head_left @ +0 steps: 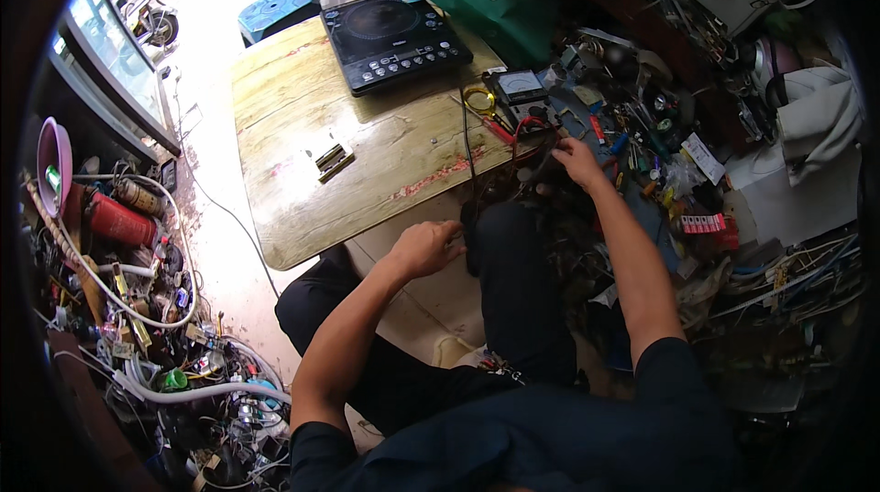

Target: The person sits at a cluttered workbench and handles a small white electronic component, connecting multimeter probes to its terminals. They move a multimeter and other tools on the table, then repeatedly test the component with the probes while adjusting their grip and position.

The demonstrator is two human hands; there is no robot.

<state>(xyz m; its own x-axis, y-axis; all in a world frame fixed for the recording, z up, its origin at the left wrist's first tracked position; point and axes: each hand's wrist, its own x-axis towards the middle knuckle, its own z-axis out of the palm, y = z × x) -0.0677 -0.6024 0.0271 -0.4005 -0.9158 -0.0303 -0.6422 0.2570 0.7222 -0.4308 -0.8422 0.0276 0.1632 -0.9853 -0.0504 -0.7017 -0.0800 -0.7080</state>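
Note:
My left hand is in front of the table's near edge, above my knees, with its fingers curled together. Whatever they may hold is too dark to make out. A black cord comes down over the table edge close to its fingertips. At the table's right corner, my right hand has its fingers closed in a pinch on something small I cannot name. Just beyond it sit an analog multimeter with a red test lead and a yellow ring-shaped item. A black induction cooker lies farther back on the wooden table.
A small metal part lies on the table. Behind are a blue stool and a green bag. Tools and parts crowd the bench at right. A red fire extinguisher and heaped scrap lie at left.

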